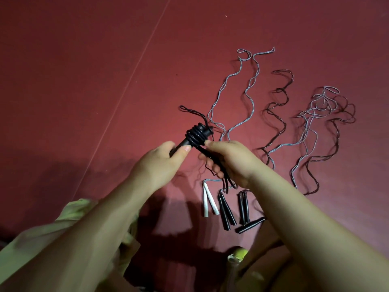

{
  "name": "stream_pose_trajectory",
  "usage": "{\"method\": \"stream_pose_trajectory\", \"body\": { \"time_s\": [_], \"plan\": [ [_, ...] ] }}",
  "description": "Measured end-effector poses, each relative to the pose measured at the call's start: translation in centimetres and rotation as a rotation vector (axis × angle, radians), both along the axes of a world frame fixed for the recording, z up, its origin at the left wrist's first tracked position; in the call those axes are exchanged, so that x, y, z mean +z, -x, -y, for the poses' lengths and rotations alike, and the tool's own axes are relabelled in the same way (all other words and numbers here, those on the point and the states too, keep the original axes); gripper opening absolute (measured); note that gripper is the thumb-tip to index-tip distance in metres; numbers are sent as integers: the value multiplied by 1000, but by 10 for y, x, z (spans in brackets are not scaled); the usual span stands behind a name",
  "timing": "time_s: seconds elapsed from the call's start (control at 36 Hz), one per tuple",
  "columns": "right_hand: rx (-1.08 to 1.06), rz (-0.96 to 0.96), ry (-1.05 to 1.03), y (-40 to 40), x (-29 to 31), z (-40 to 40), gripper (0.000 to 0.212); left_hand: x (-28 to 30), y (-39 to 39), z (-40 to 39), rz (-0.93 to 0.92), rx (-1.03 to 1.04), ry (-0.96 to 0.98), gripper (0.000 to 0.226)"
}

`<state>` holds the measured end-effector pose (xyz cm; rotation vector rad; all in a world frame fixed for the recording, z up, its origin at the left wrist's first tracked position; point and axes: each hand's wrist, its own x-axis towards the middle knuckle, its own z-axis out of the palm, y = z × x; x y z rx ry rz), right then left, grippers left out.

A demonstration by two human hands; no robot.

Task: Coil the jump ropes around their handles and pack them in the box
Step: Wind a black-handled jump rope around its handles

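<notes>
My left hand (166,159) grips the lower end of a pair of black plastic jump-rope handles (190,138), held together above the dark red floor (84,81). My right hand (226,160) pinches the thin black cord (196,133) and guides it round the handles; several turns already sit near their upper end, and a loose loop (187,109) trails beyond.

Progress, as I judge it: the first rope is partly coiled. Left on the floor, uncoiled, are a rope with white handles (207,202) and a grey cord (242,85), and several pairs of black handles (226,211) with wavy dark and grey cords (315,114) spread out to the right. No box appears in view, so packing has not begun.

No brand, label or writing can be read anywhere.
</notes>
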<state>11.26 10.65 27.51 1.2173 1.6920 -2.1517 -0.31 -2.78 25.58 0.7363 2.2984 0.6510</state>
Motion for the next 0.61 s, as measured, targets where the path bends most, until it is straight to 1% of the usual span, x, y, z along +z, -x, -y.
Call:
{"method": "stream_pose_trajectory", "body": {
  "time_s": [0.08, 0.11, 0.17, 0.22, 0.25, 0.28, 0.33, 0.36, 0.39, 0.47, 0.53, 0.56, 0.61],
  "plan": [
    [28, 26, 28, 1, 1, 0, 50, -1, -1, 1, -60, -17, -21, 43],
    [44, 43, 7, 1, 1, 0, 57, -1, -2, 2, -111, -29, -22, 43],
    [64, 71, -78, 1, 1, 2, 67, -1, -7, 4, -276, -76, -3, 42],
    [38, 70, -156, 1, 0, 3, 66, 0, -12, 4, -442, -125, 3, 48],
    [15, 60, -172, 0, 0, 3, 62, 2, -13, 4, -491, -138, -8, 50],
    [-4, 50, -174, 0, 0, 3, 58, 2, -13, 4, -508, -150, -25, 50],
    [-24, 31, -171, 0, 0, 3, 50, 3, -11, 4, -473, -168, -67, 52],
    [-34, 23, -179, 1, 1, 3, 47, 3, -9, 4, -401, -180, -85, 54],
    [-49, 16, -193, 1, 2, 3, 46, 5, -8, 4, -287, -183, -105, 54],
    [-83, -13, -262, 1, 4, 2, 40, 9, -4, 3, 119, -186, -107, 43],
    [-58, -28, -332, 1, 4, 2, 35, 13, -4, 2, 341, -174, -161, 50],
    [-29, -30, -366, 0, 4, 1, 34, 16, -5, 1, 500, -129, -201, 55],
    [25, -29, -412, 0, 3, 1, 35, 22, -6, 1, 874, -16, -203, 64]
  ]
}}
